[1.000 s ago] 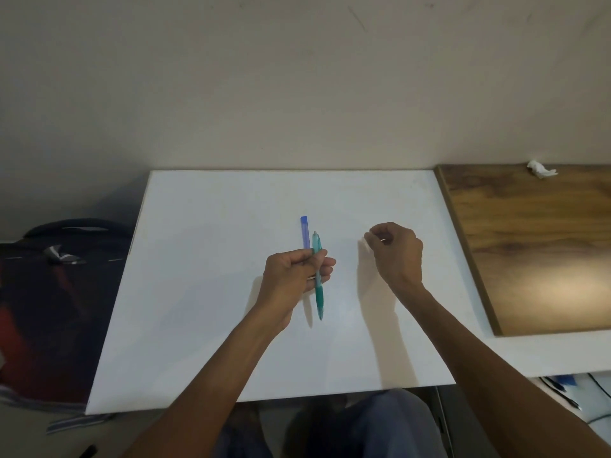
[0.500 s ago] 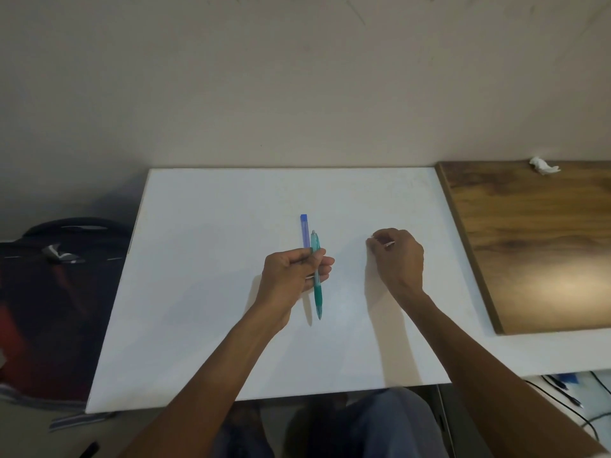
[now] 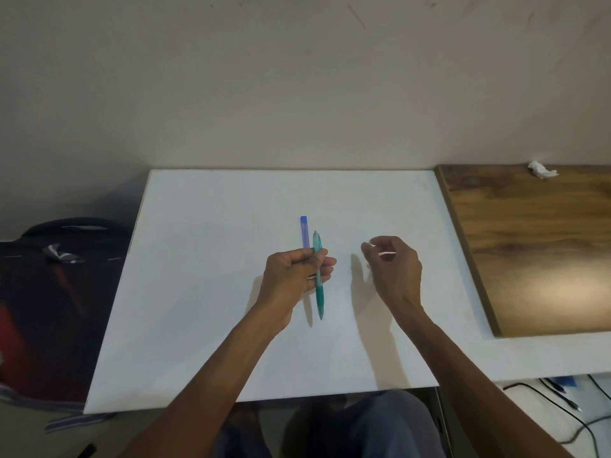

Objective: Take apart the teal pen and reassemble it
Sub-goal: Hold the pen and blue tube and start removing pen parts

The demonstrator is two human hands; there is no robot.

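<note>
My left hand grips the teal pen at its middle, above the centre of the white board. The pen points nearly straight toward me, tip down. A blue pen lies on the board just behind my left hand, partly hidden by it. My right hand hovers to the right of the teal pen, fingers curled around a thin white piece that shows between fingers and palm; what the piece is I cannot tell.
A wooden panel lies at the right with a crumpled white scrap on its far edge. A dark bag sits left of the board. Cables and pens lie on the floor at lower right.
My right hand has lifted slightly off the board and turned, so the thin white piece now shows in its fingers. My left hand and the teal pen have hardly moved.
</note>
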